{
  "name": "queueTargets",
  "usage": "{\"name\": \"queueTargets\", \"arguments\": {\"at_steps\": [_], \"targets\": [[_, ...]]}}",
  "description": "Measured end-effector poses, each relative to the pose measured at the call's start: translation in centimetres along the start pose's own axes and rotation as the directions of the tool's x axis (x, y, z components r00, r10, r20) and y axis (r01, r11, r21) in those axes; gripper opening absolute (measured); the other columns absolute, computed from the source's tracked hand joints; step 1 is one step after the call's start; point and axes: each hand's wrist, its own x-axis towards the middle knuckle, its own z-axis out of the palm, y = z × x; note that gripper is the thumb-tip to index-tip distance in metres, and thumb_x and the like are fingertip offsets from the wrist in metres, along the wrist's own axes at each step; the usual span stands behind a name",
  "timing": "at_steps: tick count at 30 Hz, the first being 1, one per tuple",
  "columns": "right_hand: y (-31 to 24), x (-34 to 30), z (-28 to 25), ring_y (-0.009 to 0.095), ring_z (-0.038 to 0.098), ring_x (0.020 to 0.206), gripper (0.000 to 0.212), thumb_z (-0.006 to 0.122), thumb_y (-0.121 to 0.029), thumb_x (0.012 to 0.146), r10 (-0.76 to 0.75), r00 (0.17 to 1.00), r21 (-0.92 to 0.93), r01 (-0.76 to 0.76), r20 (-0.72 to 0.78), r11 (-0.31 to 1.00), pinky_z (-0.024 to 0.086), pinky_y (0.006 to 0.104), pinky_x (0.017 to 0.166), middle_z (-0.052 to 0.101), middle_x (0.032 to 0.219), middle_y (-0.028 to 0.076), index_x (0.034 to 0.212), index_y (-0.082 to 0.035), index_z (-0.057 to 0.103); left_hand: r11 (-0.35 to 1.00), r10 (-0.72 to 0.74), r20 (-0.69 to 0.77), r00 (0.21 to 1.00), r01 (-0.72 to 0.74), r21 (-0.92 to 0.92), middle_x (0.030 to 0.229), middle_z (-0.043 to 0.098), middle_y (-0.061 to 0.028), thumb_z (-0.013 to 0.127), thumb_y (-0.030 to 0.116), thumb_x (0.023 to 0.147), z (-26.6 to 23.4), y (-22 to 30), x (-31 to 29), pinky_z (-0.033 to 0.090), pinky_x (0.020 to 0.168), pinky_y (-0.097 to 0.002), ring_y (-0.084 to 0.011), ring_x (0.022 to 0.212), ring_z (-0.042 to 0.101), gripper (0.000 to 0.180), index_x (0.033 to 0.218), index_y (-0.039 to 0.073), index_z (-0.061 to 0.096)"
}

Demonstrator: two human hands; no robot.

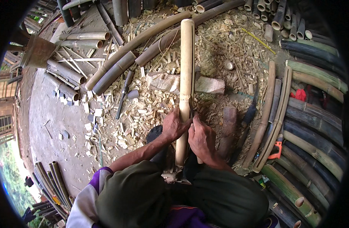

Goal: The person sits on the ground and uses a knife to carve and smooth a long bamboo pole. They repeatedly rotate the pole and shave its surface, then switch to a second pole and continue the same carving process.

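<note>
A pale, peeled bamboo pole point(185, 64) stretches away from between my knees, with a long slit along its right side. It lies across a rough wooden block point(210, 85). My left hand point(175, 124) is closed round the pole from the left, its thumb along the side. On the other side my right hand point(203, 137) is closed round a knife point(190, 108). The narrow dark blade points away from me against the pole's right edge, and the handle's end shows below my fist. My left fingertips come close to the right hand; whether they touch the blade is hidden.
Wood chips point(138, 117) litter the ground. Dark bamboo poles point(115, 72) lie at the far left, and stacked bamboo point(313, 117) fills the right side. An orange-handled saw point(275, 150) rests by the stack. A yellow tape measure point(259, 41) lies at the far right.
</note>
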Motion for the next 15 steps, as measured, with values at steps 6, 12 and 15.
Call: {"name": "queueTargets", "arguments": {"at_steps": [6, 12, 15], "targets": [[0.6, 1.1, -0.2, 0.048, 0.068, 0.081, 0.031, 0.058, -0.014, 0.098, 0.017, 0.999, 0.091, -0.013, -0.045, 0.996, 0.054, 0.0530, 0.074, 0.068, 0.084, 0.027, 0.121, 0.006, 0.064, 0.999, 0.016, 0.017, 1.000, -0.015, -0.034, 0.099, 0.069, -0.0258, 0.082, 0.041, 0.080, -0.7, 0.3, 0.2, 0.054, 0.083, -0.0520, -0.0430, 0.094, 0.070, 0.056, 0.109, -0.003, 0.063], [0.8, 0.3, -0.7, 0.046, 0.069, 0.082, 0.029, 0.059, -0.012, 0.097, 0.018, 1.000, 0.114, -0.016, -0.018, 0.993, 0.054, 0.0516, 0.070, 0.069, 0.089, 0.027, 0.118, 0.007, 0.066, 0.996, 0.059, -0.021, 0.998, -0.060, -0.066, 0.094, 0.074, -0.0213, 0.082, 0.034, 0.080, -0.4, -0.3, 0.4, 0.057, 0.081, -0.0456, -0.0356, 0.088, 0.074, 0.048, 0.112, 0.001, 0.067], [1.0, 0.1, -0.4, 0.045, 0.070, 0.083, 0.030, 0.059, -0.010, 0.097, 0.004, 1.000, 0.100, -0.003, -0.006, 0.995, 0.055, 0.0502, 0.070, 0.070, 0.092, 0.027, 0.122, 0.006, 0.065, 0.996, 0.033, -0.012, 0.999, -0.034, -0.080, 0.095, 0.073, -0.0238, 0.083, 0.039, 0.079, -0.2, 0.0, 0.4, 0.056, 0.081, -0.0492, -0.0403, 0.089, 0.072, 0.053, 0.110, 0.000, 0.066]]}}
